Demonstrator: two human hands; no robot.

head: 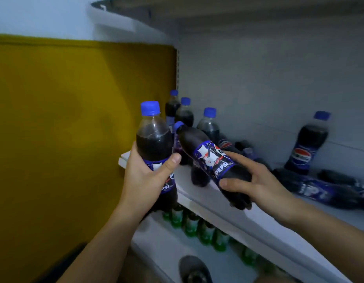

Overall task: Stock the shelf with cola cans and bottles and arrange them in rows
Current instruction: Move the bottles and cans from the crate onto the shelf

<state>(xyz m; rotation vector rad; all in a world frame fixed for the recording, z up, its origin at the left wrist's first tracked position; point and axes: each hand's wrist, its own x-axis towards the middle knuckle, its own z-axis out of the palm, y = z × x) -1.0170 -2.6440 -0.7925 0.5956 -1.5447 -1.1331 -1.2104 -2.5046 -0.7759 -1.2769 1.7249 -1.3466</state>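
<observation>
Head view looks down at a white shelf (pixel 218 203) with cola bottles on it. We see the left hand (pixel 144 180) wrapped round the middle of one cola bottle (pixel 153 144). That bottle stands straight up with its blue cap on top. It is in the air, just left of the shelf's front corner.

We see the right hand (pixel 256 180) gripping the bottom part of a second bottle (pixel 209 158). This one leans, with its cap pointing up and to the left, near the first bottle. Its bottom hangs over the front edge of the shelf.

Behind the two held bottles, a few standing bottles (pixel 185 115) are close together at the back left of the shelf. One lone bottle (pixel 307 144) stands far to the right, by the back wall. Some lying bottles (pixel 320 188) rest on their sides near it. We cannot count these well, because they are dark and blurry.

On the lower shelf (pixel 154 242) we see a row of green bottles (pixel 197 223). A yellow panel (pixel 75 119) fills the left side.
</observation>
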